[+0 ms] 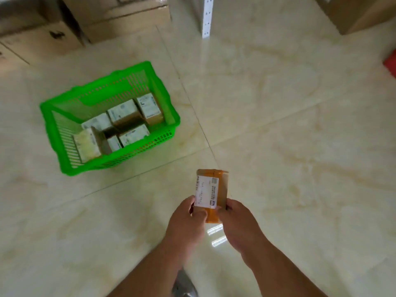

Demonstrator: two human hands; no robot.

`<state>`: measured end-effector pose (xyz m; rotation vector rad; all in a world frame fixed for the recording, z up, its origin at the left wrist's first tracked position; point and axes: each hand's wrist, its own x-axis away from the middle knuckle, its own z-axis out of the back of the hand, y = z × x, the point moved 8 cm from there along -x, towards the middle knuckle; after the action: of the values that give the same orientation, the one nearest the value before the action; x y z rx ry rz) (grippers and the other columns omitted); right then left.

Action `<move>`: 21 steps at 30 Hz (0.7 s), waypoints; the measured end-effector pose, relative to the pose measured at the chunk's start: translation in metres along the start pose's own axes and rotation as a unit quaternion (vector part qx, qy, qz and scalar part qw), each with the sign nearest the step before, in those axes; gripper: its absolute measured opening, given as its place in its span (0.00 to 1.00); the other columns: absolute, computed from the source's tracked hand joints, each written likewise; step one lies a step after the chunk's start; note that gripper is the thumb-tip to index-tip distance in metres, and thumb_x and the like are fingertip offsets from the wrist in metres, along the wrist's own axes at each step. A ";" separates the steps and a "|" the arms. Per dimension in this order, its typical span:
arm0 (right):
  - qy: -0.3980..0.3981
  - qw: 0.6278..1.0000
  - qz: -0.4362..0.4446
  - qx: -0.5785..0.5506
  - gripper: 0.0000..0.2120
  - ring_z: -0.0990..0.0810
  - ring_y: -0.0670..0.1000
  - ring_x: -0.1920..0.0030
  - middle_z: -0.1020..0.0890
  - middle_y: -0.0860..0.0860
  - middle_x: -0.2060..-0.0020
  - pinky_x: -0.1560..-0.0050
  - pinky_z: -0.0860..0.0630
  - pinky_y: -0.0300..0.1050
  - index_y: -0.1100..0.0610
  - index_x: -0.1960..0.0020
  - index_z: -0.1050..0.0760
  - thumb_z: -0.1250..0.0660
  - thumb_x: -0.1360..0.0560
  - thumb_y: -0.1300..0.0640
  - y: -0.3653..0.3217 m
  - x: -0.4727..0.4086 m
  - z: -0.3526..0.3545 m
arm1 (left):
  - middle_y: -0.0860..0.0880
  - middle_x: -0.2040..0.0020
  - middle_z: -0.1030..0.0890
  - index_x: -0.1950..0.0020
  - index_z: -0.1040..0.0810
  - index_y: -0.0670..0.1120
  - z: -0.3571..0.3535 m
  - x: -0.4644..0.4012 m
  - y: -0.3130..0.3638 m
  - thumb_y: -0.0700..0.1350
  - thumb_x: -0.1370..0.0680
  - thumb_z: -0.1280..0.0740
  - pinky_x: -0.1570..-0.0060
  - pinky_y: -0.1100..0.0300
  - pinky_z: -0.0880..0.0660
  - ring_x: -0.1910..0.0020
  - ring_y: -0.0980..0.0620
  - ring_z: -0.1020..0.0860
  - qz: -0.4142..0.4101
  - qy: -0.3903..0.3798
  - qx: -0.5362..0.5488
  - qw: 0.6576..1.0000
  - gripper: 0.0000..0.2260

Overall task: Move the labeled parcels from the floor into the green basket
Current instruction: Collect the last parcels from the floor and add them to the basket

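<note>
A small brown cardboard parcel (215, 185) with a white printed label is held above the floor, low in the middle of the view. My left hand (188, 221) grips its near left edge and my right hand (237, 224) grips its near right edge. The green basket (64, 129) stands on the floor up and to the left of the parcel, well apart from it. Inside the basket lie several labeled parcels (123, 113), some flat and some tilted.
Large cardboard boxes (42, 39) are stacked along the back left. A white perforated shelf post (207, 17) stands at the top middle, another cardboard box (360, 13) at the top right, and a red object (391, 63) at the right edge. Glossy cream tiles cover the floor.
</note>
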<state>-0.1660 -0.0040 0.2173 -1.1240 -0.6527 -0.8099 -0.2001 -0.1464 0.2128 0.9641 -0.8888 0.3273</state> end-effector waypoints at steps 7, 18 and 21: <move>-0.053 0.997 0.042 0.030 0.16 0.18 0.47 0.41 0.16 0.42 0.42 0.42 0.23 0.44 0.46 0.35 0.20 0.38 0.21 0.50 -0.101 -0.009 -0.079 | 0.59 0.38 0.17 0.31 0.22 0.59 0.120 -0.006 -0.007 0.44 0.22 0.38 0.38 0.59 0.25 0.38 0.57 0.21 0.012 0.059 0.062 0.996 0.21; -0.090 0.988 0.059 0.110 0.23 0.18 0.48 0.42 0.15 0.43 0.41 0.38 0.21 0.53 0.46 0.34 0.21 0.38 0.27 0.44 -0.185 -0.050 -0.126 | 0.57 0.37 0.17 0.29 0.23 0.56 0.202 -0.034 0.003 0.42 0.22 0.36 0.44 0.64 0.25 0.39 0.57 0.20 0.060 0.120 0.159 0.978 0.22; -0.108 0.985 0.065 0.116 0.21 0.19 0.47 0.42 0.16 0.43 0.40 0.40 0.22 0.48 0.45 0.33 0.22 0.38 0.24 0.45 -0.211 -0.062 -0.129 | 0.58 0.38 0.17 0.30 0.23 0.57 0.218 -0.045 0.017 0.46 0.25 0.36 0.36 0.56 0.24 0.39 0.58 0.20 0.069 0.128 0.156 0.977 0.24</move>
<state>-0.3685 -0.1575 0.2367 -1.0372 -0.8240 -0.4905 -0.3484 -0.3096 0.2449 1.1216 -0.6801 0.7108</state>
